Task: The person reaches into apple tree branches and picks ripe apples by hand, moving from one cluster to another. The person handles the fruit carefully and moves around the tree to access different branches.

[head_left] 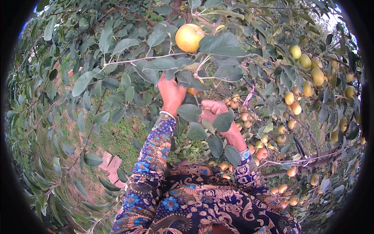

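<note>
My left hand [172, 95] reaches up among apple leaves, its fingers hidden behind them. Just right of it, a yellow-orange apple [193, 91] shows partly beneath a leaf. My right hand [214, 109] is lower and further right, its fingers curled in on a thin leafy twig [196, 101]; leaves cover part of the fingertips. Above both hands hangs a large yellow apple [190, 38], touched by neither. Between it and my left hand, a thin branch [140, 59] runs across with broad green leaves.
Clusters of yellow-green apples [317, 76] hang at the right, with redder apples [261, 153] lower down. A pink ribbon [249, 95] is tied near a dark branch. A thick branch [318, 161] crosses at lower right. Bricks [112, 166] lie on grass at lower left.
</note>
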A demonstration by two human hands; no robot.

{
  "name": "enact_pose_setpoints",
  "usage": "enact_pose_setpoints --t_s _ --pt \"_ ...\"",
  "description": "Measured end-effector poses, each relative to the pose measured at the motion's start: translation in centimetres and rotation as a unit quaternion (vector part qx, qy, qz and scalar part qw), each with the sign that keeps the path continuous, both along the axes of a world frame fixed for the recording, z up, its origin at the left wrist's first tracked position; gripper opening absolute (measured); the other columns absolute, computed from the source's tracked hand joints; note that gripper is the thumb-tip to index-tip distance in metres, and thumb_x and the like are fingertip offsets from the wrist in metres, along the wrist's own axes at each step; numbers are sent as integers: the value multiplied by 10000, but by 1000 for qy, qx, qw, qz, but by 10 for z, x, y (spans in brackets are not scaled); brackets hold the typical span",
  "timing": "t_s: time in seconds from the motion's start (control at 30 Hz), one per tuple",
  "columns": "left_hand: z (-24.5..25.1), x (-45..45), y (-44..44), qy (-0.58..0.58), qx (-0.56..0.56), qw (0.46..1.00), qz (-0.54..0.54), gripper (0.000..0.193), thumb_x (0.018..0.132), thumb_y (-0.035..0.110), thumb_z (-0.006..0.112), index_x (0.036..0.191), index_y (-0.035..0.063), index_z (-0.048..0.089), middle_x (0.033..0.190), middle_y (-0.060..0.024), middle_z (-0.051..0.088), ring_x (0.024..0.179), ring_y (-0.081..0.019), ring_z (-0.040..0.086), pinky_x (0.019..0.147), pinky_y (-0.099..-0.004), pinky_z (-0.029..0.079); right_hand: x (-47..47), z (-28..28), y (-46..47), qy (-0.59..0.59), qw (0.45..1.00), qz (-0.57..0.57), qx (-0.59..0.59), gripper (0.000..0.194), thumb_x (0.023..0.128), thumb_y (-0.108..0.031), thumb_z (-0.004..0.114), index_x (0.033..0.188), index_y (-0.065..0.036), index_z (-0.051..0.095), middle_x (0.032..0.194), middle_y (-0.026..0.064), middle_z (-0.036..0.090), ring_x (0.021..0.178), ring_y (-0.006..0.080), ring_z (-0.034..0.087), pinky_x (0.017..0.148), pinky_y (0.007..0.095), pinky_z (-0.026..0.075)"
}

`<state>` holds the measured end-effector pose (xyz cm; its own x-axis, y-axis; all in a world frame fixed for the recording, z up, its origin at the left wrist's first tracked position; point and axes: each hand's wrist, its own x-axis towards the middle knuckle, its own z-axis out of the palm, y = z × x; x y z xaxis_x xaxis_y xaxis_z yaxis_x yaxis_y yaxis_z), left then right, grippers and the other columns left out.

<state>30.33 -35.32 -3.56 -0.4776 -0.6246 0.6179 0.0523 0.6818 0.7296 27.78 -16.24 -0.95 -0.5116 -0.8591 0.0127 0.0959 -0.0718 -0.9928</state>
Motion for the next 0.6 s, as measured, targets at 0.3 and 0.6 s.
enact_pose_setpoints --t_s 0.3,0.6 --pt "22 14 2 -194 -70 977 51 342 728 282 762 898 -4 687 846 -222 681 817 -436 645 703 -478 507 0 -1 11 12 1000 8 3 141 930 -151 657 965 -15 644 806 -14 644 681 29 551 593 206 435" --pt "-9 11 4 -148 -26 988 24 312 647 137 700 916 5 616 697 -144 582 681 -387 571 644 -440 479 -48 -3 -20 169 962 -211 43 407 870 -156 729 1218 6 594 1130 58 622 976 144 581 833 312 480"
